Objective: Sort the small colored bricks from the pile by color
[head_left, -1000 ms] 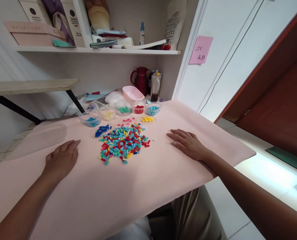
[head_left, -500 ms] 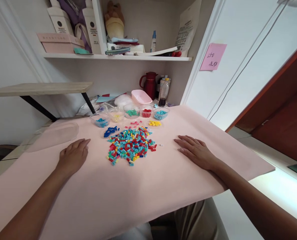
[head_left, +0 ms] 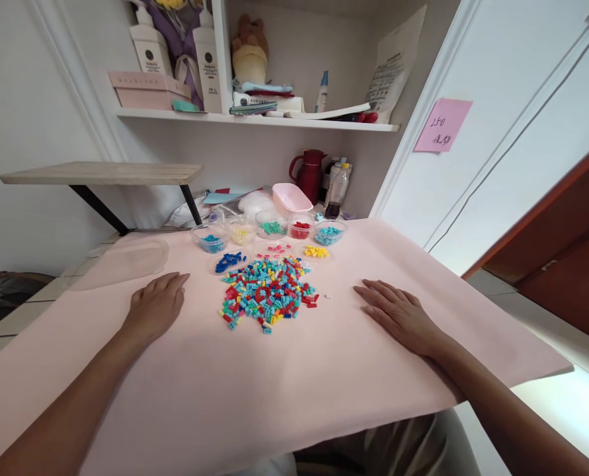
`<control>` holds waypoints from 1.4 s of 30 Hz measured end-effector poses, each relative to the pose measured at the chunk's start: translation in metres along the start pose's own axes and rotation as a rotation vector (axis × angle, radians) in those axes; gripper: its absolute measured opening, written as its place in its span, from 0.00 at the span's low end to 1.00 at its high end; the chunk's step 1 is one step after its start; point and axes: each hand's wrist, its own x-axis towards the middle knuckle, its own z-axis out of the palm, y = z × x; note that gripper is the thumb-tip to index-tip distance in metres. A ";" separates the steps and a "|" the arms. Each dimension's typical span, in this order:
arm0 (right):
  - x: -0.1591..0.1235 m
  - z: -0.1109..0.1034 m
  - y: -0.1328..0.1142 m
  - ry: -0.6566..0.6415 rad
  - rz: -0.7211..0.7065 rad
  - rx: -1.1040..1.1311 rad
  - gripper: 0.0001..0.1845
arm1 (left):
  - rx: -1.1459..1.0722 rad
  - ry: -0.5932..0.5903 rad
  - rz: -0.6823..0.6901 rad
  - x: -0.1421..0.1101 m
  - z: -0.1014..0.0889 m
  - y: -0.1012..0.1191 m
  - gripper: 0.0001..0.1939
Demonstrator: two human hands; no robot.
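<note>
A mixed pile of small building bricks point(head_left: 267, 294) in several colours lies on the pink-covered table point(head_left: 254, 390). My left hand point(head_left: 156, 303) rests flat to the left of the pile, fingers stretched out, holding nothing. Flat on the cover at the pile's right lies my right hand point(head_left: 400, 314), its fingers extended and also without anything in them. One white brick point(head_left: 328, 296) sits apart between the pile and my right hand. Behind the pile, clear tubs hold sorted bricks: dark blue bricks point(head_left: 231, 262), yellow bricks point(head_left: 316, 251), red bricks point(head_left: 301, 230), green bricks point(head_left: 272, 227) and light blue bricks point(head_left: 328, 235).
A clear plastic lid or tray point(head_left: 125, 263) lies at the left, near a small wooden stand point(head_left: 106, 173). Towards the back are a pink basin point(head_left: 292, 198), a red jug point(head_left: 312, 175) and a bottle of dark liquid point(head_left: 338, 192). A loaded shelf point(head_left: 259, 120) spans above them.
The whole view has shifted a little, with the scene sitting further right and slightly lower. Both hands stay in place on the table, and the bricks look unmoved.
</note>
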 end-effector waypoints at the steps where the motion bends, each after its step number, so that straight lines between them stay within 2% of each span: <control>1: 0.000 0.000 0.000 0.001 0.002 0.004 0.28 | 0.000 0.006 0.001 0.000 0.000 0.000 0.28; 8: 0.000 -0.003 -0.002 -0.018 0.007 0.032 0.29 | -0.001 0.022 -0.005 -0.003 -0.002 0.000 0.27; 14: 0.000 -0.003 -0.003 0.018 -0.003 0.032 0.28 | 0.010 0.045 -0.011 -0.006 -0.003 0.001 0.27; 21: 0.000 0.002 -0.012 0.037 0.036 0.085 0.28 | -0.008 0.043 -0.005 0.001 -0.005 -0.005 0.27; 28: -0.003 0.007 -0.018 0.065 0.079 0.160 0.28 | -0.030 -0.061 -0.062 0.004 -0.017 -0.002 0.28; 33: -0.005 0.003 -0.022 0.065 0.080 0.163 0.28 | -0.030 -0.139 -0.132 0.017 -0.027 0.013 0.29; 35: -0.006 -0.001 -0.024 0.067 0.073 0.152 0.28 | -0.030 -0.109 -0.156 0.021 -0.026 0.024 0.28; 38: -0.001 -0.013 -0.023 0.032 0.048 0.122 0.27 | -0.020 0.002 -0.187 0.016 -0.021 0.042 0.25; 42: 0.025 -0.039 -0.015 -0.093 -0.019 0.154 0.22 | 0.008 0.120 -0.188 0.005 -0.017 0.056 0.25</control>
